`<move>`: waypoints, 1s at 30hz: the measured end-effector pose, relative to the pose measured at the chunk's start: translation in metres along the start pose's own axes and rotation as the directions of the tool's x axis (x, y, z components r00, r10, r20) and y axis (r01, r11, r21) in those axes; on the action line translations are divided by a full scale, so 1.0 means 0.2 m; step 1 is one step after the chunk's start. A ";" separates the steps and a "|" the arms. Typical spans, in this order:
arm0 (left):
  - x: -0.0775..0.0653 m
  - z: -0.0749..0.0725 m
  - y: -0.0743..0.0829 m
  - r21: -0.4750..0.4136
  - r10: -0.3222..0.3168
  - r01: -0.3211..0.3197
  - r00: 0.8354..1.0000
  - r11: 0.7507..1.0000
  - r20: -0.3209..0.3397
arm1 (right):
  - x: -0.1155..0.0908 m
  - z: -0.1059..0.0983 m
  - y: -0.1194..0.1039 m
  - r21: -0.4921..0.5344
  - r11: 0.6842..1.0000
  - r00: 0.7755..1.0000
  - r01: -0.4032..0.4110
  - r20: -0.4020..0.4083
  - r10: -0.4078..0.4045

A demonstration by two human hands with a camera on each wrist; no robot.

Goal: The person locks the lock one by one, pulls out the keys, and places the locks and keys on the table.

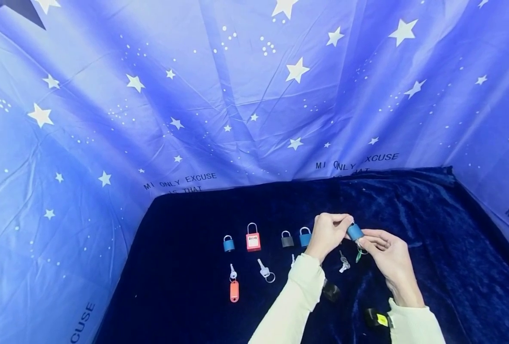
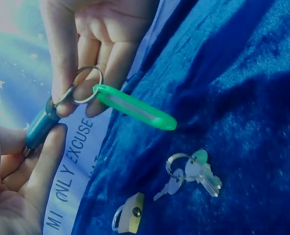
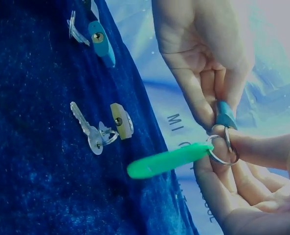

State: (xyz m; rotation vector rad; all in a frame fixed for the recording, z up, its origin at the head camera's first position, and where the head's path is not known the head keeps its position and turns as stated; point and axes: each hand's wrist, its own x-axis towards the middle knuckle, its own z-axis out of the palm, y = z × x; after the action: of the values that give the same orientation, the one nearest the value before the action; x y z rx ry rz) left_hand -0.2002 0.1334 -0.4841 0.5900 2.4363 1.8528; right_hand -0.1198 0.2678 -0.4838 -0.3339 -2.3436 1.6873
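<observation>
My left hand [image 1: 325, 234] grips a small blue padlock [image 1: 355, 232] up above the dark blue cloth. The padlock's shackle is mostly hidden by the left fingers. My right hand [image 1: 389, 253] pinches a key [image 2: 65, 95] at the padlock's keyhole end; its blade cannot be seen. From that key hang a metal ring [image 2: 101, 73] and a green key tag [image 2: 135, 108]. Below the hands lie loose keys on a ring [image 2: 198, 174] and a brass-coloured padlock [image 2: 133, 214] with its keyhole showing.
On the cloth stand a small blue padlock [image 1: 228, 245], a red padlock [image 1: 253, 241], a black padlock [image 1: 287, 240] and another blue padlock [image 1: 305, 238]. In front lie a key with an orange tag [image 1: 234, 291] and a ringed key [image 1: 264, 271]. A starry curtain [image 1: 254, 95] hangs behind.
</observation>
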 end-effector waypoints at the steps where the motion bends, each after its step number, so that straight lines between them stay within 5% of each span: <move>1: 0.00 0.00 0.00 0.002 0.006 -0.006 1.000 1.000 0.002 | 0.00 0.00 0.00 0.009 1.000 1.000 0.000 0.001 0.000; 8: -0.01 -0.04 0.04 0.250 0.158 -0.147 0.987 0.957 -0.026 | -0.01 0.04 -0.01 0.260 0.959 0.994 -0.110 0.047 0.101; 15: -0.02 -0.03 0.04 0.160 0.113 -0.107 0.993 0.981 -0.023 | -0.03 0.03 -0.03 0.332 0.934 0.991 -0.133 0.040 0.127; 22: -0.02 -0.03 0.02 0.118 0.102 -0.103 0.995 0.988 0.013 | -0.02 0.02 -0.02 0.215 0.966 0.989 -0.142 0.066 0.130; 30: 0.00 -0.04 0.01 0.028 -0.001 0.000 0.998 1.000 0.055 | -0.01 0.03 -0.01 0.211 0.967 0.988 -0.145 0.075 0.132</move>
State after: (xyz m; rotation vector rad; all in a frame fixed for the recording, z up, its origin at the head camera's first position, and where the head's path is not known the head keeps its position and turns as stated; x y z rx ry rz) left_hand -0.2011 0.1259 -0.4800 0.6331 2.4315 1.7800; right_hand -0.1190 0.2611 -0.4845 -0.4193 -2.1938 2.0226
